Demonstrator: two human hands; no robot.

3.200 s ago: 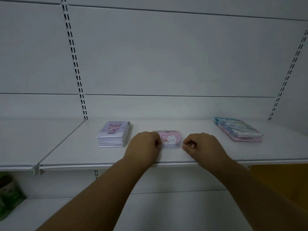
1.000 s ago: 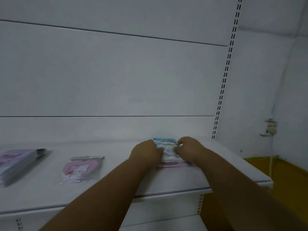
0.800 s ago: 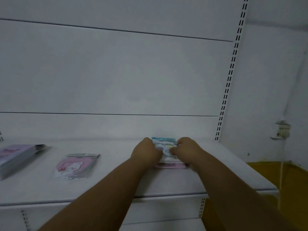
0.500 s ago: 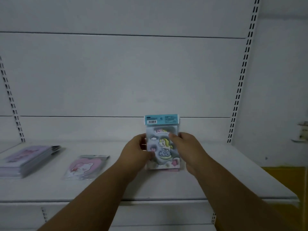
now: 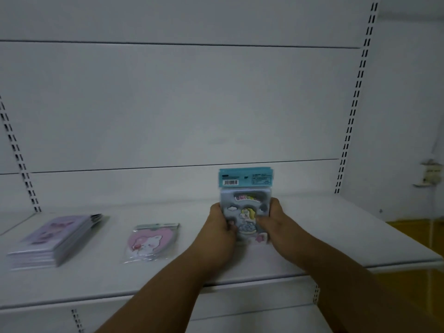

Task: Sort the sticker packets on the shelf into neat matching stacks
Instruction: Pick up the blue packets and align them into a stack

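A stack of unicorn sticker packets with teal header cards stands upright on its lower edge on the white shelf. My left hand grips its left side and my right hand grips its right side. To the left lies a pink heart packet with a white bear, flat on the shelf. Further left sits a neat stack of purple packets.
The white back panel rises behind the shelf, with slotted uprights at the left and right. A lower shelf shows below. At the far right are a wall fitting and yellow floor.
Both hands went from the pink heart packet to the unicorn stack on the right, then tipped it up from lying flat to standing upright between them.
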